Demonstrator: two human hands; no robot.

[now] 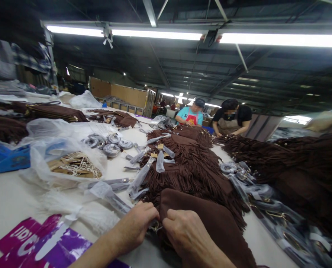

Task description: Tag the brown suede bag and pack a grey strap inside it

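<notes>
A dark brown fringed bag (207, 219) lies right in front of me, its plain face turned up. My right hand (184, 229) is closed on the bag's near left edge. Close beside it, my left hand (140, 221) is closed too, its fingertips pinched at the bag's corner; what they grip is hidden. A small metal ring or clasp (155, 226) shows between the two hands. Beyond the bag, more brown fringed bags (182, 160) lie in a row, with plastic-wrapped straps (142, 178) and tan tags (154, 155) on and beside them.
On the left are a plastic bag of tan tags with white strings (76, 165), a bundle of white ties (84, 212), purple packaging (54, 242) and a blue box (8, 158). Wrapped coiled straps (111, 143) and brown bags (308, 175) flank the row. Two people (210, 115) work at the far end.
</notes>
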